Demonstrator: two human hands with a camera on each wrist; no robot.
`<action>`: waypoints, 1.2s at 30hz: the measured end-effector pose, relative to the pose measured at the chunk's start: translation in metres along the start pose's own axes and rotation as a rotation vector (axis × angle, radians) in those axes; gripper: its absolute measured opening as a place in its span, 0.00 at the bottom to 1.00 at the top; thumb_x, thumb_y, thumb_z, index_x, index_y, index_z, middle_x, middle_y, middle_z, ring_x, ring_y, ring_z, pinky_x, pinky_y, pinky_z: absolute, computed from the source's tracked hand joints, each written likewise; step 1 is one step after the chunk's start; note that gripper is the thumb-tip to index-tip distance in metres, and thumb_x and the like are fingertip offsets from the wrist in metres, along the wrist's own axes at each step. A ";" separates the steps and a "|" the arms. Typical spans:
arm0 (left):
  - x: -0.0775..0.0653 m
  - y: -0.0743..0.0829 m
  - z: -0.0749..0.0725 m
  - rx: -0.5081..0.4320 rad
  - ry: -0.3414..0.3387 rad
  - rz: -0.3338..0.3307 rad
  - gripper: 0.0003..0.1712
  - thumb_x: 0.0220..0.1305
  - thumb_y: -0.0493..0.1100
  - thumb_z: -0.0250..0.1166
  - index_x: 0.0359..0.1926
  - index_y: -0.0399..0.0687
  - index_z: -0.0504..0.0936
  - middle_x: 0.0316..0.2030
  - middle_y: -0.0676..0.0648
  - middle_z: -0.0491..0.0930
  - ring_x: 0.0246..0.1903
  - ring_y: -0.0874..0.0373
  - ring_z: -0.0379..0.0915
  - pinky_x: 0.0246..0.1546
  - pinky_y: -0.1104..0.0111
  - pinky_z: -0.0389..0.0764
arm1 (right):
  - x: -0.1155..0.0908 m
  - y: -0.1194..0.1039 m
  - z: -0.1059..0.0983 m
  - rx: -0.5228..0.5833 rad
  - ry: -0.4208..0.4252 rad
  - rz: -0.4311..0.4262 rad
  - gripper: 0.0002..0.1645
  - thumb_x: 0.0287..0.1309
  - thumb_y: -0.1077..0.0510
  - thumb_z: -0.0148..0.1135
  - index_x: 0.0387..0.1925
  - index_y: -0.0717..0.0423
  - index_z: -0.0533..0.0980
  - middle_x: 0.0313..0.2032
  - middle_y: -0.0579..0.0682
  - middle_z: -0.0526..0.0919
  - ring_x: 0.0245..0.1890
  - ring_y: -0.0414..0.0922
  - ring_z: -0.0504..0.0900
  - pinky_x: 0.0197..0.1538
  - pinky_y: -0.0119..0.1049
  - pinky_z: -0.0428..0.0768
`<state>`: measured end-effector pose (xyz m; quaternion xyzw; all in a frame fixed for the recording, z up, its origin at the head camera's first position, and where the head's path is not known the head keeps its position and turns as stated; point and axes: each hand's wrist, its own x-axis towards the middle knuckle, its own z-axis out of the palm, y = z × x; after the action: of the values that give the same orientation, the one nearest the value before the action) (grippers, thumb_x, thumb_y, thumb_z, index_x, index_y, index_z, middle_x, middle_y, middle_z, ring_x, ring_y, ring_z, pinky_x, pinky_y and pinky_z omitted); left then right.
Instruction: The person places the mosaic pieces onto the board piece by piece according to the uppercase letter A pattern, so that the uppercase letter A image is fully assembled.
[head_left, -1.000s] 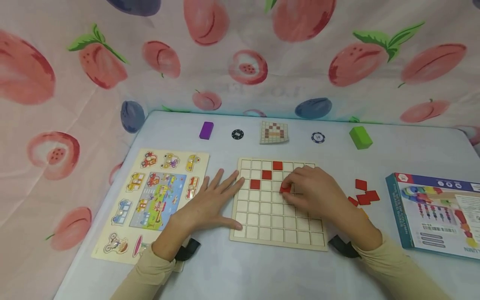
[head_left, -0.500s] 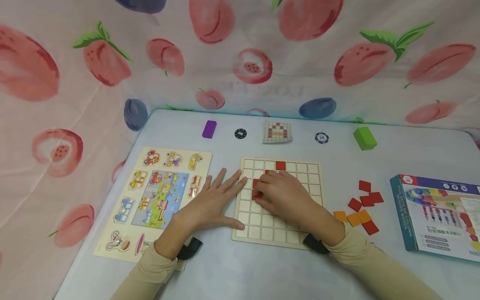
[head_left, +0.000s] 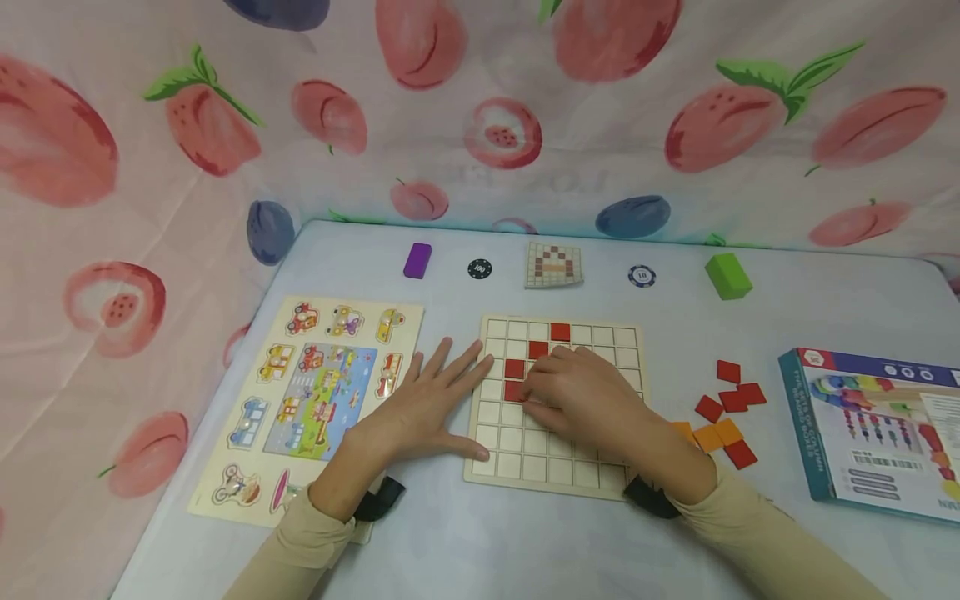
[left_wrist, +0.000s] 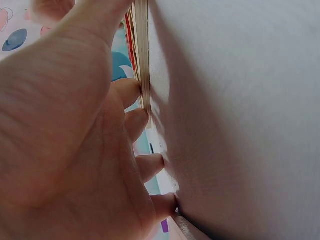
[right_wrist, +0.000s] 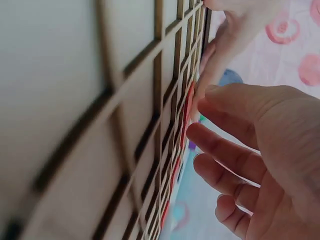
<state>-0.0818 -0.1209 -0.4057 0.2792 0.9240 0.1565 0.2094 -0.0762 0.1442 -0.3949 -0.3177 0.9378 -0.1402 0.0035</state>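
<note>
A pale wooden grid board [head_left: 517, 465] lies in the middle of the table. Several red square tiles sit in its upper cells, the lowest red tile [head_left: 513, 391] just left of my right fingertips. My right hand [head_left: 581, 396] hovers over the board, its fingers loosely bent; in the right wrist view no tile shows between thumb and fingers. With fingers spread, my left hand [head_left: 420, 408] rests at the board's left edge, its thumb and fingertips touching the rim. Part of the grid is hidden beneath my right hand and forearm.
Loose red tiles [head_left: 733, 402] and orange tiles [head_left: 707, 438] lie right of the board, near a box [head_left: 885, 442]. A vehicle puzzle [head_left: 405, 333] lies left. Along the back are a purple block [head_left: 417, 261], two chips, a pattern card [head_left: 553, 265] and a green block [head_left: 727, 277].
My right hand has carried a red tile leftward into the cell below another red one, let go of it and drawn back slightly right. The left hand has stayed put.
</note>
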 end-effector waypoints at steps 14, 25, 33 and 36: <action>-0.002 -0.002 0.002 -0.003 0.010 0.008 0.71 0.53 0.75 0.76 0.87 0.60 0.47 0.88 0.52 0.37 0.87 0.37 0.25 0.83 0.31 0.38 | -0.104 0.115 -0.046 -0.059 -0.085 0.443 0.16 0.61 0.52 0.77 0.49 0.52 0.87 0.53 0.59 0.87 0.53 0.61 0.80 0.57 0.66 0.79; -0.001 0.001 0.000 -0.007 0.008 0.017 0.71 0.54 0.76 0.75 0.87 0.61 0.47 0.88 0.53 0.36 0.87 0.37 0.24 0.83 0.31 0.36 | -0.119 0.144 -0.053 -0.137 -0.149 0.504 0.24 0.53 0.55 0.82 0.50 0.59 0.85 0.45 0.63 0.88 0.44 0.59 0.80 0.48 0.62 0.83; -0.001 0.000 0.001 0.002 0.000 0.013 0.71 0.54 0.75 0.75 0.87 0.60 0.46 0.88 0.53 0.36 0.87 0.37 0.24 0.83 0.32 0.37 | -0.090 0.114 -0.056 -0.122 -0.093 0.460 0.20 0.55 0.50 0.78 0.47 0.56 0.87 0.43 0.59 0.89 0.45 0.57 0.81 0.53 0.63 0.80; -0.001 -0.001 0.001 -0.002 0.006 0.014 0.71 0.54 0.75 0.76 0.87 0.60 0.47 0.88 0.52 0.37 0.87 0.36 0.25 0.83 0.31 0.37 | -0.072 0.084 -0.045 -0.099 -0.030 0.347 0.15 0.57 0.51 0.78 0.44 0.53 0.87 0.45 0.56 0.90 0.47 0.55 0.83 0.54 0.58 0.82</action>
<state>-0.0805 -0.1220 -0.4065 0.2848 0.9225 0.1597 0.2058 -0.0731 0.2623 -0.3797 -0.1528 0.9841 -0.0864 0.0258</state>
